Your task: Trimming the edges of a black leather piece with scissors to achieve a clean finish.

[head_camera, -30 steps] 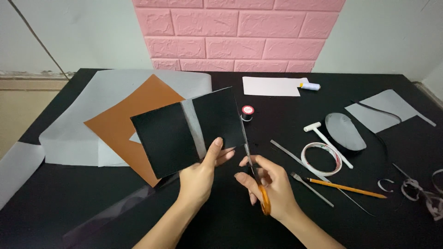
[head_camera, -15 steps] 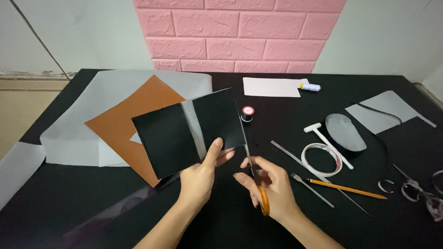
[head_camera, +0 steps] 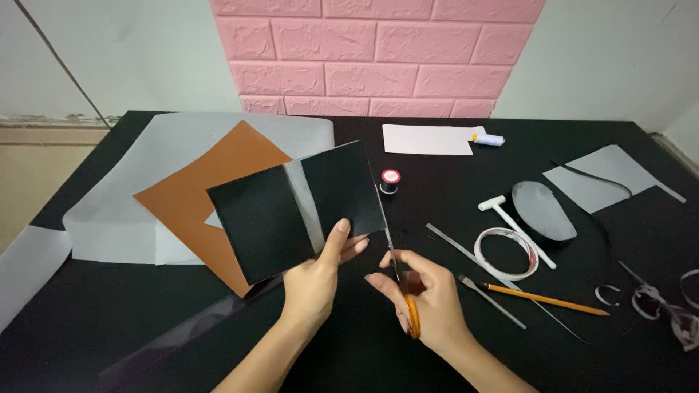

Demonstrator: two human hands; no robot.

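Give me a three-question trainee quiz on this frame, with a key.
1. True or false: the right hand holds orange-handled scissors.
2. What does the left hand grip? A) brown sheet B) black sheet C) pencil
3. Which thing lies nearer the scissors' blades: the small thread spool or the tape ring?

Key:
1. True.
2. B, the black sheet, held at its lower edge.
3. The small thread spool.

Orange-handled scissors (head_camera: 402, 291) meet a black sheet (head_camera: 295, 211) banded with a grey stripe. At nine o'clock lies a rust-brown sheet (head_camera: 204, 189) on pale grey paper (head_camera: 124, 211). At twelve o'clock stands a pink brick wall (head_camera: 378, 54); the table (head_camera: 437, 189) is black.
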